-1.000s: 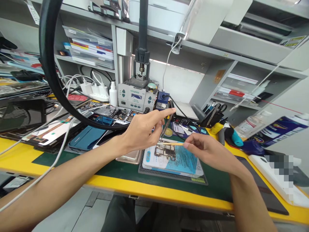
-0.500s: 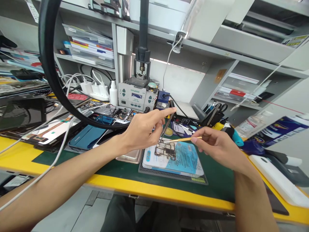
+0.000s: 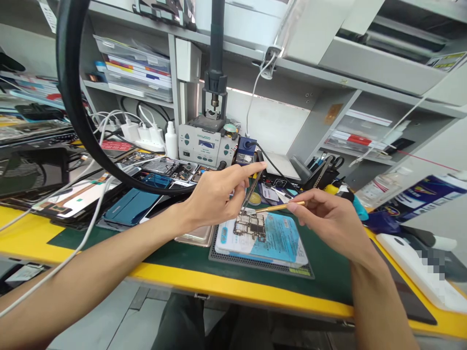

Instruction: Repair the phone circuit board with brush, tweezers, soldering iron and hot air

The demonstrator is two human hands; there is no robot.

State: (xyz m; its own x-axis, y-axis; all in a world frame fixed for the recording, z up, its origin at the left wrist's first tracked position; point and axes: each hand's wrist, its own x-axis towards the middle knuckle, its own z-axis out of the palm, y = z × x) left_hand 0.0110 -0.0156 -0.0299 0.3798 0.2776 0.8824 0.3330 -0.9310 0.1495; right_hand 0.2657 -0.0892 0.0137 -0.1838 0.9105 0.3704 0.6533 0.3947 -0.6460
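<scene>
Grey shelves stand behind our yellow-edged worktop.
Our left hand has its fingers curled around dark tweezers, forefinger stretched out; our right hand pinches a gold-coloured stick, fingers closed, its tip by the upper edge of a circuit board lying on a blue-and-white packet. We cannot tell whether the tip touches.
</scene>
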